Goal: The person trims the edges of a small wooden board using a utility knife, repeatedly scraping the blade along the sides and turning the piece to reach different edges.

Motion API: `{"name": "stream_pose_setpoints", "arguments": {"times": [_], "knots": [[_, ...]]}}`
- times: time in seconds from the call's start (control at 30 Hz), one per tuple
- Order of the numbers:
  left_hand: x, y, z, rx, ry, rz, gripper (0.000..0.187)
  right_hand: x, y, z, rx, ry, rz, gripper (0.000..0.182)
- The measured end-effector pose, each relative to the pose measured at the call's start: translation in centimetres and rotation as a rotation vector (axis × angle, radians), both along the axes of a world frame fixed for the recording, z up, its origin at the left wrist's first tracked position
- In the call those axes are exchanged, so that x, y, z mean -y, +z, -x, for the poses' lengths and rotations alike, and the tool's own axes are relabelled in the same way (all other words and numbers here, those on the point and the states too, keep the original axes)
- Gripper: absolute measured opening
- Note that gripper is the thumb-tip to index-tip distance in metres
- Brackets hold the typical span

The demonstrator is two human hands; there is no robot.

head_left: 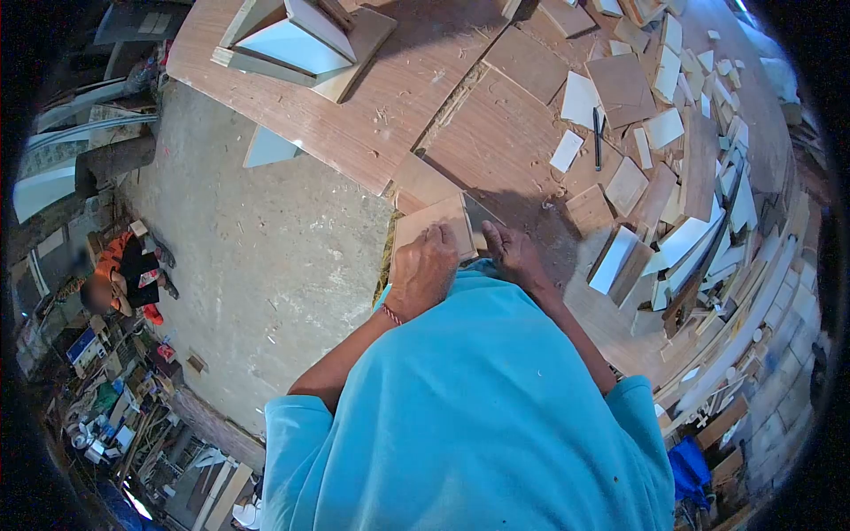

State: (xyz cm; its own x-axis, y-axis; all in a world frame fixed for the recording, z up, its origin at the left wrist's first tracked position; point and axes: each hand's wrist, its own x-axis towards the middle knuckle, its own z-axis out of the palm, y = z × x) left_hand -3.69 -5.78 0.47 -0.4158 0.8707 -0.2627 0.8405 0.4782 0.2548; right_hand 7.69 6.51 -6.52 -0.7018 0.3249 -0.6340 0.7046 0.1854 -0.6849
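Note:
Close against my blue shirt, at the near edge of the workbench, is a small piece made of joined wooden boards (432, 224), with pale brown faces. My left hand (425, 268) presses on its left board with fingers curled over the top. At its right side, my right hand (518, 255) grips a darker upright panel (479, 215) between thumb and fingers. Another flat board (427, 180) lies just beyond, partly covered by the piece. The undersides of both hands and the lower part of the piece are hidden from me.
Offcuts (624, 186) of wood and white-faced board crowd the bench's right side, with a black pen (598, 140) among them. A white-and-wood assembly (301, 44) stands far left on the workbench (372, 115). Another person (124, 274) sits low on the left beside piled clutter.

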Motion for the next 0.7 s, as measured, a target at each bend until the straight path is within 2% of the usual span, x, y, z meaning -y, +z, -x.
{"name": "stream_pose_setpoints", "arguments": {"times": [0.13, 0.2, 0.33, 0.4, 0.53, 0.6, 0.63, 0.7], "knots": [[-0.3, 0.3, 0.2, 0.029, -0.004, 0.011, 0.029, 0.0, -0.6, 0.3, -0.009, -0.012, -0.078, 0.053], [-0.3, -0.1, 0.1, -0.062, -0.050, 0.011, 0.027, -0.3, -0.3, 0.8, 0.111, 0.037, -0.030, 0.051], [-0.1, -0.9, -0.4, -0.078, -0.114, 0.062, 0.027, -0.3, -0.5, 1.3, 0.153, 0.062, -0.059, 0.052], [0.2, -1.4, -1.0, -0.223, -0.223, 0.078, 0.030, -0.2, 0.1, 1.5, 0.160, 0.048, -0.086, 0.053], [0.4, -1.9, -1.8, -0.143, -0.219, 0.195, 0.036, 0.3, -0.4, 1.2, 0.084, -0.030, -0.127, 0.057], [0.9, -1.9, -2.0, -0.159, -0.279, 0.119, 0.040, -0.5, -0.2, 1.1, 0.089, -0.056, 0.048, 0.060], [1.0, -1.9, -2.1, -0.157, -0.269, 0.120, 0.040, -0.8, 0.2, 1.2, 0.091, -0.046, 0.047, 0.060], [1.1, -1.9, -2.3, -0.109, -0.282, 0.202, 0.043, -1.2, 1.1, 1.4, 0.135, -0.089, 0.194, 0.057]]}}
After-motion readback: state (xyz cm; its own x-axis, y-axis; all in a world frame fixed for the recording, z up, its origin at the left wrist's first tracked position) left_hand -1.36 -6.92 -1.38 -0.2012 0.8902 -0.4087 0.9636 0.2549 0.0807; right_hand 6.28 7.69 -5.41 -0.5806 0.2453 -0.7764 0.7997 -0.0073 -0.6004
